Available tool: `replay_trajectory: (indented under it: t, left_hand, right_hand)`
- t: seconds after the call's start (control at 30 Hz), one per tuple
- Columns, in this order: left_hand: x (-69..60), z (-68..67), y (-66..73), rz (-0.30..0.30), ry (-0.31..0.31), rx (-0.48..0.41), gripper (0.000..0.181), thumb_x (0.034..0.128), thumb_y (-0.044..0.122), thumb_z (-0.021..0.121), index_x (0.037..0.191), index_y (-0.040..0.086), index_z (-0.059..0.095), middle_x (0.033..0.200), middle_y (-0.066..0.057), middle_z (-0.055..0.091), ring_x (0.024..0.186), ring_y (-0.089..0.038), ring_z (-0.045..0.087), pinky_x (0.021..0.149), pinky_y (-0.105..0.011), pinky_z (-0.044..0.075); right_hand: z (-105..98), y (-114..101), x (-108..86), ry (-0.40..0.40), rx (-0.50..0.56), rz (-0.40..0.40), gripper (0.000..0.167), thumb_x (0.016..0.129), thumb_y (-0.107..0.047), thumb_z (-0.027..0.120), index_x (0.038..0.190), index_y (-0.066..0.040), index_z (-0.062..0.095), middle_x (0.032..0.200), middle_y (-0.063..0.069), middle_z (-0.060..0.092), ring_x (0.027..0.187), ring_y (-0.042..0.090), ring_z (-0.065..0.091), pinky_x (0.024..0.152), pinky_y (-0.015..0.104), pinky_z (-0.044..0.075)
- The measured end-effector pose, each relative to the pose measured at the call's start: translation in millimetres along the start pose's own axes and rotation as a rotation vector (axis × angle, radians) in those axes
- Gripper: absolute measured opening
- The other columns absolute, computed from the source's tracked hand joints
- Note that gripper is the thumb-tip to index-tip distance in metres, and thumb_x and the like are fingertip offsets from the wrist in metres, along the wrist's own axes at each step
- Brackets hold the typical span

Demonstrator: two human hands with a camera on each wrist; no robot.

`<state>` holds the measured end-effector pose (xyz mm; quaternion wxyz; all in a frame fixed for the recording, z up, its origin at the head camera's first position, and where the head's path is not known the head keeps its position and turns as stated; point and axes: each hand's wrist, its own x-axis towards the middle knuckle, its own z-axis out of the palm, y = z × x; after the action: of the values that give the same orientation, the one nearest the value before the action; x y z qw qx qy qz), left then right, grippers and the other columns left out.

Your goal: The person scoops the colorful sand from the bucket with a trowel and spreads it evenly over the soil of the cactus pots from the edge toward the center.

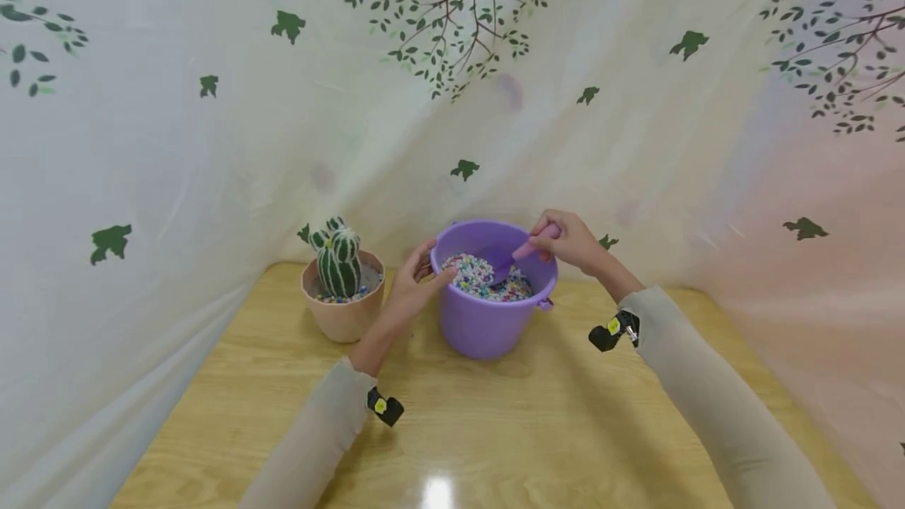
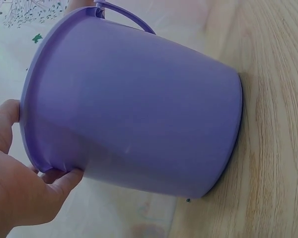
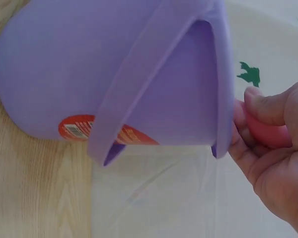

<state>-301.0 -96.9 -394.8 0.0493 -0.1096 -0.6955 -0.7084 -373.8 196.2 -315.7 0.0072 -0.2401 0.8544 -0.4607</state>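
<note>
A purple bucket (image 1: 484, 328) stands upright on the table, partly filled with small multicoloured beads (image 1: 470, 272). My left hand (image 1: 410, 289) grips its left rim, thumb over the edge and fingers against the outer wall; in the left wrist view the hand (image 2: 25, 188) holds the bucket (image 2: 134, 109) the same way. With curled fingers my right hand (image 1: 569, 240) holds the pink handle (image 1: 537, 242) of a scoop above the right rim, the scoop's lower end among the beads. The right wrist view shows the hand (image 3: 283, 148) around the pink handle (image 3: 268, 130), beside the bucket's rim.
A cactus (image 1: 339, 265) in a peach pot (image 1: 342, 322) stands just left of the bucket, close to my left forearm. The bucket's carrying handle (image 3: 134, 79) hangs down its side, over a red label (image 3: 72, 130). Behind the wooden table (image 1: 467, 430) hangs a leaf-patterned sheet (image 1: 396, 132).
</note>
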Motion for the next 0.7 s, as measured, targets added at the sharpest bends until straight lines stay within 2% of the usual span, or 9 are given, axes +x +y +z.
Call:
replay_trajectory:
  t: [0.13, 0.33, 0.43, 0.57, 0.7]
  left_hand:
    - [-1.1, -0.5, -2.8, 0.007, -0.009, -0.003, 0.069, 0.0966, 0.021, 0.072, 0.157, 0.015, 0.038, 0.152, -0.015, 0.048, 0.141, -0.034, 0.047, 0.117, -0.048, 0.043]
    - [-0.4, 0.0, -2.9, 0.015, -0.003, -0.030, 0.069, 0.0961, 0.018, 0.072, 0.157, 0.013, 0.039, 0.152, -0.018, 0.048, 0.140, -0.035, 0.047, 0.116, -0.049, 0.044]
    - [0.6, 1.0, -3.5, 0.016, 0.010, -0.036, 0.069, 0.0958, 0.016, 0.072, 0.156, 0.012, 0.039, 0.151, -0.019, 0.049, 0.139, -0.036, 0.048, 0.116, -0.048, 0.044]
    - [1.1, 1.8, -4.8, 0.021, 0.017, -0.043, 0.068, 0.0954, 0.013, 0.072, 0.156, 0.013, 0.041, 0.150, -0.019, 0.050, 0.137, -0.035, 0.050, 0.115, -0.047, 0.045]
    - [1.4, 2.1, -6.2, 0.027, 0.016, -0.043, 0.069, 0.0949, 0.011, 0.072, 0.156, 0.012, 0.041, 0.150, -0.019, 0.050, 0.137, -0.035, 0.050, 0.114, -0.046, 0.045]
  right_hand:
    - [-4, 4, -1.2, -0.030, 0.050, 0.023, 0.015, 0.099, -0.001, 0.062, 0.104, 0.012, 0.058, 0.086, 0.025, 0.075, 0.063, 0.015, 0.064, 0.059, 0.026, 0.057]
    - [-7, 3, 1.4, -0.032, 0.156, 0.092, 0.016, 0.098, 0.001, 0.061, 0.107, 0.014, 0.056, 0.078, 0.009, 0.077, 0.062, 0.012, 0.064, 0.062, 0.025, 0.058]
    - [-7, 5, 4.3, -0.029, 0.190, 0.137, 0.015, 0.097, 0.002, 0.061, 0.107, 0.012, 0.057, 0.075, 0.005, 0.072, 0.063, 0.012, 0.064, 0.063, 0.025, 0.059]
    - [-10, 7, 5.6, -0.040, 0.213, 0.190, 0.015, 0.099, -0.001, 0.060, 0.109, 0.010, 0.056, 0.075, 0.003, 0.068, 0.068, 0.012, 0.064, 0.067, 0.025, 0.058]
    - [-12, 10, 2.4, -0.057, 0.298, 0.219, 0.014, 0.101, -0.002, 0.056, 0.111, 0.007, 0.053, 0.079, 0.000, 0.074, 0.071, 0.012, 0.063, 0.068, 0.023, 0.057]
